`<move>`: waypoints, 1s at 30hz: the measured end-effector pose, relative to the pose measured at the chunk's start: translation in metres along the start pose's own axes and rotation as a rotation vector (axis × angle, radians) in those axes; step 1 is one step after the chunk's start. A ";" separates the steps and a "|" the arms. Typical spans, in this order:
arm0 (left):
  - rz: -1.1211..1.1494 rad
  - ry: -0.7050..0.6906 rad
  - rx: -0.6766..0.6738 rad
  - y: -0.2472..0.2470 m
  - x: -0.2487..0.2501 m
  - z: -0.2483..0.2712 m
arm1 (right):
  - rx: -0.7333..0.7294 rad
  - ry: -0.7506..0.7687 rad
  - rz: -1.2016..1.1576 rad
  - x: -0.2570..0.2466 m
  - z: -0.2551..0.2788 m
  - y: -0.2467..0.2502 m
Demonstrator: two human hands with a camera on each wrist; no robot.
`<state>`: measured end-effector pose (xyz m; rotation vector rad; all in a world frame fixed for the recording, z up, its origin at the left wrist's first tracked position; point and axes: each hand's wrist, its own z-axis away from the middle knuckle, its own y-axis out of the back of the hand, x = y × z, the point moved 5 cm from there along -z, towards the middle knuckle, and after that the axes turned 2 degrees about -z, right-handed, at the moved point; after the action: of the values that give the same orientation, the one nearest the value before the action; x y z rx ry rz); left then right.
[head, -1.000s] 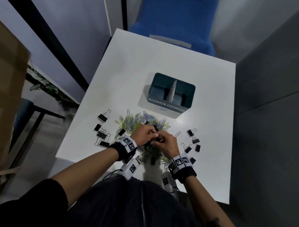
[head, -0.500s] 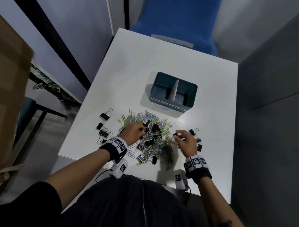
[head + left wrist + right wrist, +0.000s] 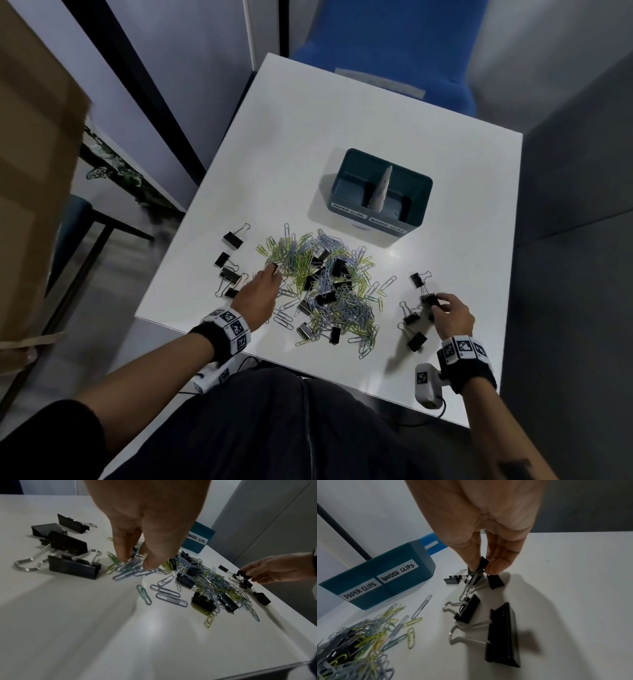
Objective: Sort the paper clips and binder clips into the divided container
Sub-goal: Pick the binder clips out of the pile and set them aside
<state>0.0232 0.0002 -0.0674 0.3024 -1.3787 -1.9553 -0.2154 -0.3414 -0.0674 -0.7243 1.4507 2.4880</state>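
Binder clip [image 3: 484,562] pinched in right grip [image 3: 482,568]; left grip [image 3: 137,559] fingertips among paper clips [image 3: 322,284], hold unclear.

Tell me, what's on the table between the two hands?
The mixed pile of paper clips, green and grey, with black binder clips tangled in, lies between the left hand and the right hand. The head view shows it best.
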 end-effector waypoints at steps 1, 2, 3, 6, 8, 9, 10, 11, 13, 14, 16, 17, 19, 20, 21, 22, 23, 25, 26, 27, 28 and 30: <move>0.026 -0.016 -0.006 -0.001 0.004 -0.001 | 0.001 0.013 0.000 0.000 0.001 -0.001; 0.046 -0.037 -0.014 -0.001 0.008 -0.002 | 0.008 0.017 0.006 -0.001 0.002 -0.001; 0.065 -0.064 -0.027 -0.001 0.012 -0.002 | 0.020 0.018 0.012 -0.002 0.002 -0.001; 0.107 -0.153 -0.023 0.002 0.018 0.001 | 0.094 0.062 0.067 -0.010 0.011 0.002; 0.102 -0.164 0.049 0.006 0.016 0.004 | 0.128 0.190 0.087 -0.021 0.025 -0.001; 0.103 -0.147 0.085 0.009 0.013 0.004 | 0.113 0.275 0.088 -0.030 0.034 -0.005; 0.104 -0.124 0.107 0.010 0.010 0.003 | 0.063 0.375 0.093 -0.038 0.046 -0.013; 0.101 -0.106 0.118 0.010 0.008 0.002 | -0.013 0.487 0.112 -0.047 0.059 -0.024; 0.087 -0.110 0.114 0.011 0.010 -0.002 | -0.206 0.706 0.186 -0.063 0.089 -0.048; 0.078 -0.120 0.103 0.010 0.012 -0.005 | -0.290 0.804 0.235 -0.068 0.103 -0.061; 0.063 -0.114 0.064 0.007 0.017 -0.012 | -0.396 0.946 0.328 -0.074 0.126 -0.082; 0.059 -0.108 0.054 0.005 0.019 -0.015 | -0.431 0.990 0.374 -0.074 0.134 -0.092; 0.053 -0.101 0.042 0.003 0.023 -0.019 | -0.480 1.043 0.451 -0.071 0.143 -0.109; 0.050 -0.094 0.042 0.002 0.025 -0.020 | -0.500 1.049 0.478 -0.069 0.145 -0.117; 0.057 -0.087 0.048 0.002 0.027 -0.021 | -0.510 1.049 0.495 -0.067 0.147 -0.122; 0.071 -0.080 0.056 0.002 0.029 -0.021 | -0.513 1.038 0.504 -0.065 0.147 -0.127; 0.081 -0.076 0.060 0.002 0.030 -0.022 | -0.502 1.024 0.497 -0.063 0.147 -0.130; 0.094 -0.061 0.063 0.001 0.032 -0.022 | -0.471 0.998 0.464 -0.064 0.146 -0.131; 0.106 -0.049 0.065 0.001 0.032 -0.023 | -0.458 0.995 0.453 -0.065 0.146 -0.131; 0.128 -0.034 0.069 0.002 0.032 -0.024 | -0.446 0.995 0.446 -0.067 0.146 -0.130; 0.158 -0.013 0.068 0.002 0.031 -0.025 | -0.438 0.993 0.446 -0.069 0.147 -0.128; 0.228 0.036 0.058 0.002 0.029 -0.027 | -0.426 0.987 0.435 -0.074 0.149 -0.122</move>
<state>0.0185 -0.0384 -0.0704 0.1973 -1.3838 -1.7184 -0.1532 -0.1453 -0.0645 -2.1515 1.3899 2.9568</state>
